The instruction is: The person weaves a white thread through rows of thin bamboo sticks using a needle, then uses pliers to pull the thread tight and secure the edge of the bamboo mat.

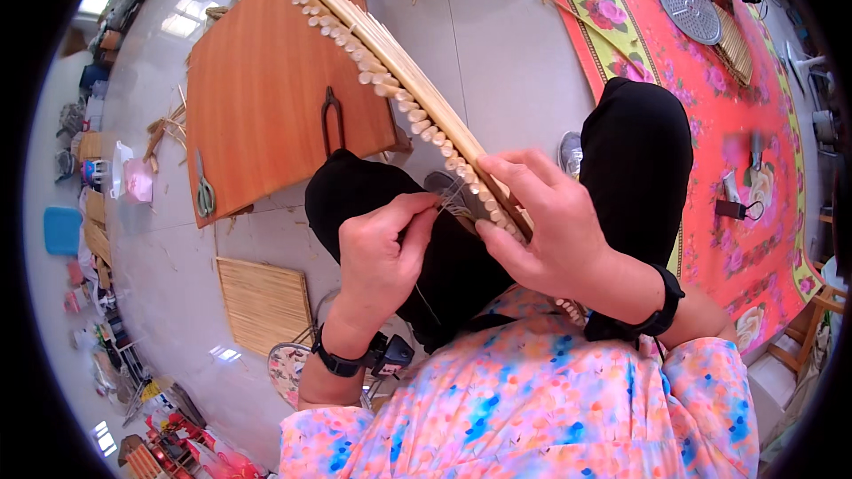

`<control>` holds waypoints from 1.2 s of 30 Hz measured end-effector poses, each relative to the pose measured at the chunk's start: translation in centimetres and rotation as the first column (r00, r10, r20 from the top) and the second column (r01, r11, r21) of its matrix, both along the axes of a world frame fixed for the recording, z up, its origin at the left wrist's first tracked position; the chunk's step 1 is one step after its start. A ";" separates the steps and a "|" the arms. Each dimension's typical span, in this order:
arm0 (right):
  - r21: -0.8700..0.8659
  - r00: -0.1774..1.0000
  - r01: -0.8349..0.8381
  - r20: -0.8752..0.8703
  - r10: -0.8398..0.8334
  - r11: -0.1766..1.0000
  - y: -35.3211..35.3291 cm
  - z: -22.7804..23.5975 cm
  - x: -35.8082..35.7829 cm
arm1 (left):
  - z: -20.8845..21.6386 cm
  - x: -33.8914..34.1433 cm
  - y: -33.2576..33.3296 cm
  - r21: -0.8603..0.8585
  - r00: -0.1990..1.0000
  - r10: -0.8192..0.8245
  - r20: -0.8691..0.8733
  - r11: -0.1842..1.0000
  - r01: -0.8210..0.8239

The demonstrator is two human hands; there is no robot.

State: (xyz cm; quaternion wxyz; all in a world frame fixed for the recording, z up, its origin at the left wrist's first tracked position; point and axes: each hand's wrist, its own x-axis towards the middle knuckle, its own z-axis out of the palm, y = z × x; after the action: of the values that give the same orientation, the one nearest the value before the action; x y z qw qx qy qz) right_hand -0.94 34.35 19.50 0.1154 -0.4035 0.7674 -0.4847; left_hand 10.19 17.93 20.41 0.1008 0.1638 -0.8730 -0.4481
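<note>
A panel of pale, straw-like stalks (pixel 417 89) runs from the upper left down to my lap, its round cut ends in a row along the near side. My right hand (pixel 555 226) grips its lower part, fingers over the top and thumb below by the stalk ends. Just left of there, my left hand (pixel 383 244) is closed, thumb and forefinger pinching a thin pale thread (pixel 453 199) that leads to the panel's edge. Whether anything else is inside the left fingers is hidden.
An orange-brown wooden board (pixel 257 80) at the left bears scissors (pixel 205 191) and dark pliers (pixel 332 120). A square stalk mat (pixel 264 303) lies on the floor beside a round patterned stool (pixel 288 371). To the right, a red floral cloth (pixel 710 151) holds a grey perforated disc (pixel 690 11).
</note>
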 end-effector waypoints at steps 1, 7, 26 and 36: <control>-0.075 0.995 -0.015 0.099 0.022 0.997 0.1 -0.5 0.0 | 0.0 0.0 -0.3 -0.004 1.000 0.004 -0.012 1.000 -0.005; -0.146 0.965 -0.004 0.260 0.042 0.989 -0.1 -1.5 -0.3 | 0.2 -0.2 -0.6 -0.016 0.999 0.037 0.034 0.999 -0.036; -0.318 0.941 0.024 0.328 0.086 0.948 0.3 -3.4 -1.7 | -1.4 -2.8 -0.3 -0.129 0.996 -0.012 -0.086 0.992 0.001; -0.353 0.942 0.052 0.327 0.072 0.934 0.8 -3.6 -1.8 | -0.7 -4.2 0.7 -0.099 0.999 -0.006 -0.052 0.995 0.001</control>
State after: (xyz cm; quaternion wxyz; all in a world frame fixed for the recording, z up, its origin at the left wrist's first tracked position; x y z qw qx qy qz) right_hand -2.71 35.19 15.94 0.1715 -0.3334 0.6336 -0.6767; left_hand 5.98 18.65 19.67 0.1310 0.1454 -0.8916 -0.4084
